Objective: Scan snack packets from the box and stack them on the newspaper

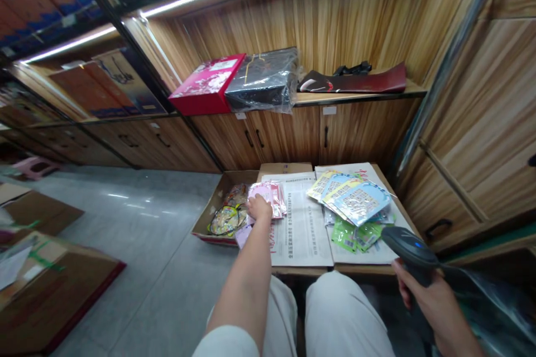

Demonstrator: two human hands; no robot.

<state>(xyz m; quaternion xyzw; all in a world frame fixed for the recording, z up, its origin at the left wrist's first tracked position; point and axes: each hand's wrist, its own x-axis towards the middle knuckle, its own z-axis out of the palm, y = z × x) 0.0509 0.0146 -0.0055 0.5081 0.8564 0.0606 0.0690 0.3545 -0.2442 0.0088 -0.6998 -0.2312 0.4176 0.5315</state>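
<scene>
My left hand (260, 208) reaches forward, its fingers curled on a small stack of pink packets (276, 196) in clear wrapping. The packets lie at the left edge of the newspaper (299, 234), over the rim of the open carton (205, 225). A purple packet (242, 236) shows beside my wrist. At the right, my right hand (433, 295) is closed around the handle of a dark barcode scanner (410, 246), its head pointing left. Left of the scanner lie green packets (355, 235) and a fan of blue and yellow sticker sheets (354, 196) in plastic.
Wooden cabinets (285, 133) stand right behind the newspaper-covered boxes. Their shelf holds a red gift box (205, 86), a black plastic-wrapped box (262, 80) and a dark red curved sheet (372, 82). Cardboard boxes (62, 290) stand on the grey floor at the left.
</scene>
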